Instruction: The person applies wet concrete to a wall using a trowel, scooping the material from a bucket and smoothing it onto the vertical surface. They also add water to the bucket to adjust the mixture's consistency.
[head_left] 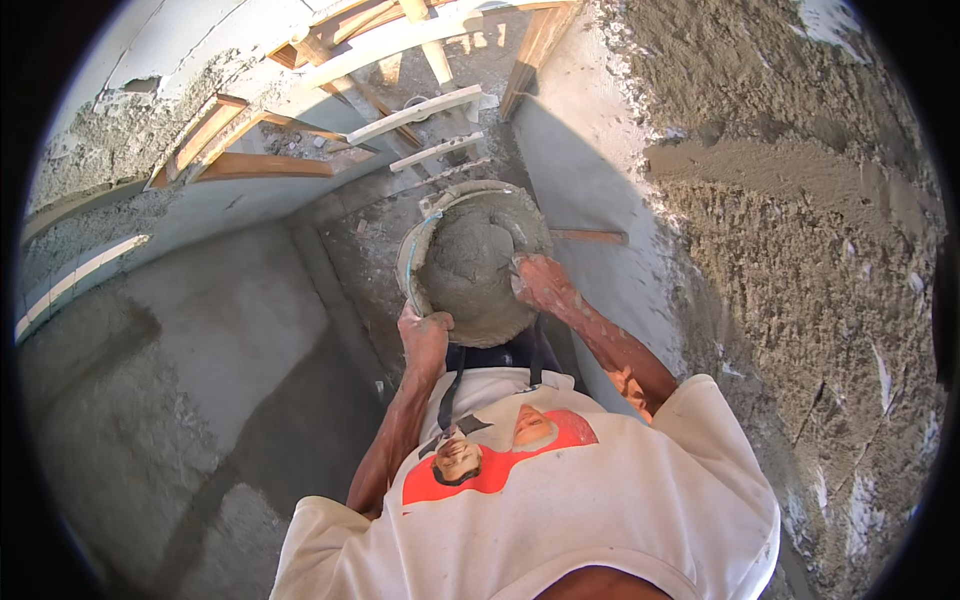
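Observation:
A round basin full of wet grey mortar is in front of my body. Its rim is crusted with mortar. My left hand grips the near left rim, fingers closed round the edge. My right hand is closed at the right side of the basin, its fingers over the mortar. What those fingers hold is hidden; a flat, mortar-coated shape lies in the mortar just beyond them. Both hands and forearms are smeared with mortar.
Rough fresh plaster covers the wall close on my right. A smoother grey wall stands on the left, with wooden frames above it. Beyond the basin are white-edged planks and a debris-strewn floor. A short wooden piece sits against the right wall.

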